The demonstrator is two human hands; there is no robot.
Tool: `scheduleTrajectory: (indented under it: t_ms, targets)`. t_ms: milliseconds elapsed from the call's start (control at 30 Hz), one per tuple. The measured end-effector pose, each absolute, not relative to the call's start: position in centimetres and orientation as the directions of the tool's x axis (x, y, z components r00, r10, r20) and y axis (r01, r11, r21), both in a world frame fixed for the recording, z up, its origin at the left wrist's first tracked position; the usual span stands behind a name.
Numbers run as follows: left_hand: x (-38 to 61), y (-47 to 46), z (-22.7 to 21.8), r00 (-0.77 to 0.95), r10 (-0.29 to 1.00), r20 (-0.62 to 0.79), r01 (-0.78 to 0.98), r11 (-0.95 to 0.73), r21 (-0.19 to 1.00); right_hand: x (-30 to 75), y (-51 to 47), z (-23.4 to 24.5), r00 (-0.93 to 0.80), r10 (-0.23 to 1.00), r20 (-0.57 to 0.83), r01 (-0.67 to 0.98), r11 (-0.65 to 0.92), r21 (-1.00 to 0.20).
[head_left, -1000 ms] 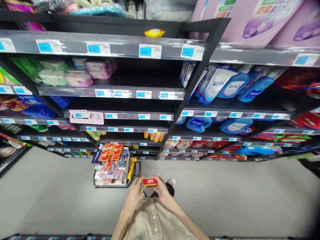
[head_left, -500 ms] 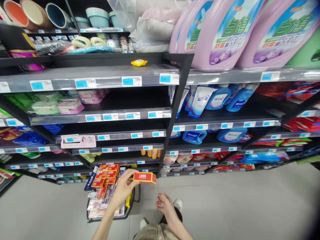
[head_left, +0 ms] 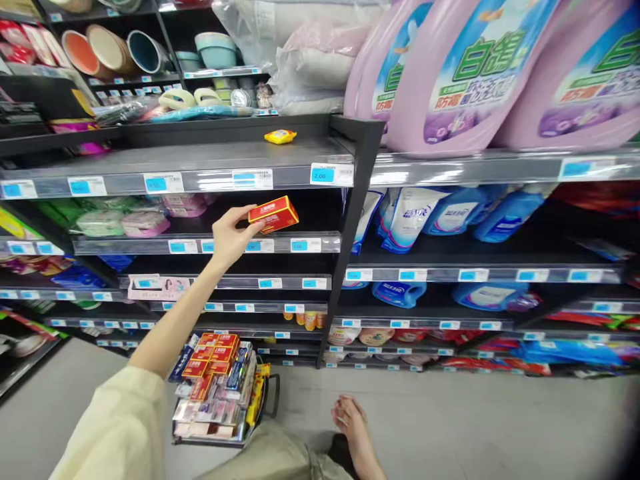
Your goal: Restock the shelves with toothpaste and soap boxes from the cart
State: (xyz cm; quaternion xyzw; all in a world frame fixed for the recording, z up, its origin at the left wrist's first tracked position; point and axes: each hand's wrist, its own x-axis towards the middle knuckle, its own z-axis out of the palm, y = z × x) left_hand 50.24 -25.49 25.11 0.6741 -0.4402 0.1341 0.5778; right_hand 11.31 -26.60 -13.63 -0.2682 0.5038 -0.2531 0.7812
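Observation:
My left hand [head_left: 233, 237] grips a small red box [head_left: 274, 215] with yellow edges by its left end, between thumb and fingers. The box is slightly tilted and appears in front of the dark second shelf [head_left: 320, 207], just above that shelf's price strip. I cannot tell whether it touches the shelf. Low over the floor, my right hand [head_left: 351, 420] hangs with loosely curled fingers and nothing visible in it. Several similar red boxes [head_left: 220, 353] are stacked on other packages in a black-rimmed basket or cart [head_left: 210, 442] by my legs.
A yellow packet [head_left: 281, 137] lies on the top shelf [head_left: 200, 157]. Big pink detergent bottles [head_left: 450, 80] stand at the upper right, above blue bottles [head_left: 453, 217]. Pink packs [head_left: 145, 222] sit at the left of the second shelf. A black upright [head_left: 345, 247] divides the shelving.
My left hand has carried the red box up from beside the stacked boxes to the second shelf's height. My right hand has shifted slightly right, and the view has moved closer to the shelves.

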Motion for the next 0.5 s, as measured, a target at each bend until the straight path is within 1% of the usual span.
scheduleTrajectory:
  t_ms: [133, 200, 267, 333, 433, 500]
  targets:
    - [51.8, -29.6, 26.1, 0.531, -0.573, 0.624, -0.764, -0.005, 0.645, 9.8, -28.7, -14.9, 0.309, -0.657, -0.688, 0.147, 0.748, -0.647]
    - [52.5, -31.1, 26.6, 0.505, -0.676, 0.536, -0.767, -0.067, 0.638, 9.2, -29.4, -15.4, 0.288, -0.66, -0.694, 0.155, 0.747, -0.646]
    - [53.0, -32.0, 27.3, 0.473, -0.762, 0.442, -0.784, -0.135, 0.606, 8.7, -29.8, -15.7, 0.28, -0.672, -0.685, 0.157, 0.736, -0.658]
    - [53.3, -32.7, 28.2, 0.414, -0.817, 0.4, -0.834, -0.164, 0.527, 8.2, -30.1, -15.8, 0.278, -0.687, -0.672, 0.151, 0.722, -0.675]
    - [53.4, -33.5, 29.4, 0.316, -0.867, 0.384, -0.914, -0.171, 0.367, 7.6, -30.2, -15.8, 0.281, -0.699, -0.658, 0.136, 0.707, -0.694]
    - [53.4, -34.2, 29.9, 0.29, -0.891, 0.35, -0.94, -0.195, 0.281, 7.1, -30.1, -16.1, 0.259, -0.698, -0.667, 0.133, 0.71, -0.691]
